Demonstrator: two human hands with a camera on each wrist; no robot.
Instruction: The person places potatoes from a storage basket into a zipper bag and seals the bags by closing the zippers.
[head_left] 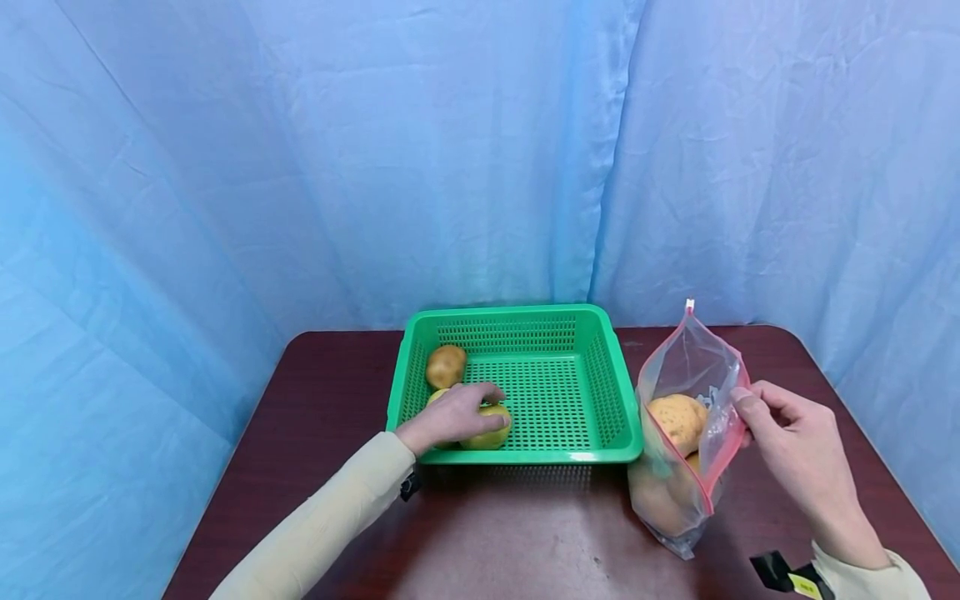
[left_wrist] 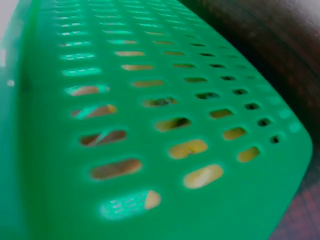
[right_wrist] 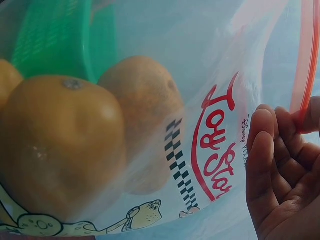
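My left hand (head_left: 457, 412) reaches into a green plastic basket (head_left: 525, 457), thumb and fingers around a yellow-green, apple-like fruit (head_left: 486, 440). A similar fruit, partly hidden, lies under that hand, with a brown potato-like item (head_left: 446, 367) behind it. My right hand (head_left: 802, 442) pinches the red zip edge of a clear zip bag (head_left: 738, 417), keeping its mouth spread. Inside the bag lie a speckled potato (head_left: 678, 422) and other round produce. Close up in the right wrist view are a smooth yellowish fruit (right_wrist: 65, 145) and the potato (right_wrist: 145, 85) behind printed plastic.
Basket and bag stand side by side on a dark red-brown table (head_left: 330, 392). Blue curtains (head_left: 450, 167) hang behind and beside it. The perforated basket wall (left_wrist: 150, 110) fills most of the left wrist view, with yellow fruit glimpsed through its slots.
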